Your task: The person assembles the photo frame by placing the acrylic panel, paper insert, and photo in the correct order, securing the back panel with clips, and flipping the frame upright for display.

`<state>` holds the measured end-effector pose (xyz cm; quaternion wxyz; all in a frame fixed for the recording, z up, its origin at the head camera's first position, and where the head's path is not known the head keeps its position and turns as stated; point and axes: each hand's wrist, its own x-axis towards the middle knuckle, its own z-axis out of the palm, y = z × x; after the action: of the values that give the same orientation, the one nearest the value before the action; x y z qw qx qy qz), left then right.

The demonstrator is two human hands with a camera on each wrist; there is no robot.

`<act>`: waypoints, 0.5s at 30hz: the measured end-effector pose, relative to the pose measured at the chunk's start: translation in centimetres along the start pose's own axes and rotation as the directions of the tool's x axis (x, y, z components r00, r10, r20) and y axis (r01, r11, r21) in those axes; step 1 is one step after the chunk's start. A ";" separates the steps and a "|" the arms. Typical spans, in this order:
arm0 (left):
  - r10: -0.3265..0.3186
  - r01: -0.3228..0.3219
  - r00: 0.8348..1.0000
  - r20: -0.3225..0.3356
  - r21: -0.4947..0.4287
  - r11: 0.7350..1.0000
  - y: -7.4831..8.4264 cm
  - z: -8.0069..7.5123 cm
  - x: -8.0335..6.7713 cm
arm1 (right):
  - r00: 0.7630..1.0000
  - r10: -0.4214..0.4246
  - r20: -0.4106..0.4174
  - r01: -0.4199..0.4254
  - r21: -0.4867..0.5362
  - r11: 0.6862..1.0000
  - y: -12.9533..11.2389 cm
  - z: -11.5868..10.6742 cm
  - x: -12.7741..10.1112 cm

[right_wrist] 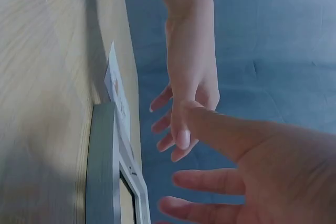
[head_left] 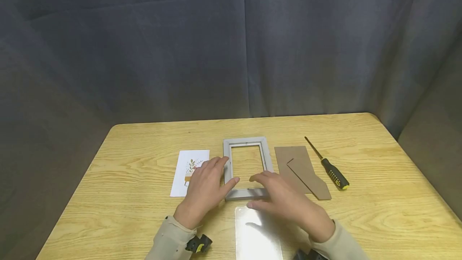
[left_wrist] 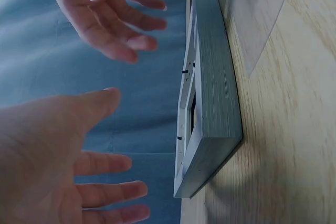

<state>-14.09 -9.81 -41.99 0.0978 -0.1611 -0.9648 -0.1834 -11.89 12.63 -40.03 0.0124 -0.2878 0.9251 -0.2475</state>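
Both the left hand (head_left: 203,189) and right hand (head_left: 285,202) hover spread-fingered, gripping nothing, over the grey picture frame (head_left: 247,167) mid-table, which looks light, rigid, best lifted by its side rails.

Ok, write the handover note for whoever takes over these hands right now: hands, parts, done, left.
Left hand: open, hovering over the left rail of the grey picture frame, holding nothing.
Right hand: open, above the frame's near edge, holding nothing.
Frame lies flat on the table, empty. Printed card to its left; brown backing board and screwdriver to its right; clear pane in front of it.
Done: parts laid out separately.
Left: apparently pane, card and backing still go into the frame.
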 end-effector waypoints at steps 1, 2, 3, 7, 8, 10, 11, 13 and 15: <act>0.000 0.000 1.000 -0.002 0.000 1.000 0.0 0.0 0.0 | 1.000 -0.012 0.013 0.012 0.003 1.000 -0.1 0.0 0.0; -0.001 0.001 1.000 -0.004 0.000 1.000 0.0 0.0 0.0 | 0.999 -0.018 0.027 0.018 0.003 1.000 -0.2 0.0 -0.1; -0.003 0.003 1.000 -0.006 -0.001 1.000 0.0 0.0 0.0 | 0.999 -0.023 0.037 0.023 -0.003 1.000 -0.4 0.0 -0.1; -0.013 0.013 1.000 -0.015 -0.003 1.000 0.1 -0.1 0.0 | 0.996 -0.036 0.080 0.040 -0.052 0.998 -1.1 0.2 -0.4; -0.017 0.017 1.000 -0.016 -0.004 1.000 0.1 -0.1 0.0 | 0.995 -0.040 0.090 0.046 -0.065 0.997 -1.2 0.3 -0.4; -0.024 0.024 1.000 -0.014 -0.005 1.000 0.2 -0.1 0.0 | 0.993 -0.045 0.110 0.055 -0.083 0.995 -1.5 0.5 -0.5; -0.029 0.029 1.000 -0.010 -0.004 1.000 0.2 -0.1 0.0 | 0.992 -0.043 0.122 0.055 -0.093 0.994 -1.7 0.7 -0.6; -0.037 0.037 0.999 -0.001 -0.006 0.999 0.3 -0.1 0.1 | 0.989 -0.044 0.141 0.061 -0.120 0.991 -1.9 1.1 -0.7; -0.042 0.042 0.999 0.006 -0.005 0.999 0.4 -0.1 0.1 | 0.987 -0.033 0.158 0.055 -0.142 0.988 -2.2 1.6 -0.8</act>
<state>-14.03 -9.52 -41.73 0.0908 -0.1416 -0.9677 -0.1876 -9.82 10.77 -40.47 0.0580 -0.3268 0.9303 -0.1563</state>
